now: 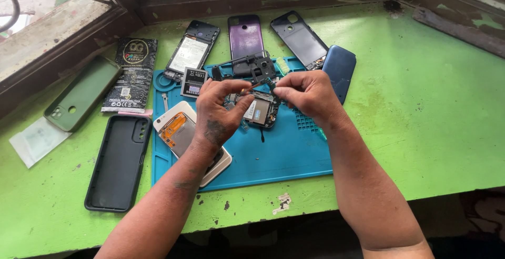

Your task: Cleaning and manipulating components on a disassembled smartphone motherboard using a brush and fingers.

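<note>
Pinching a small part between them — left hand, right hand — above the opened phone.

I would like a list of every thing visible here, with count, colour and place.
Repair mat: 1, blue, table centre.
Open phone: 1, dark, on mat under both hands.
Black frame part: 1, mat's far edge.
Back covers: 3, purple, black, blue, behind mat.
Black case: 1, left of mat.
Green case: 1, far left.
Table: 1, green.
Left hand: pinching a small part.
Right hand: pinching a small part.
</note>
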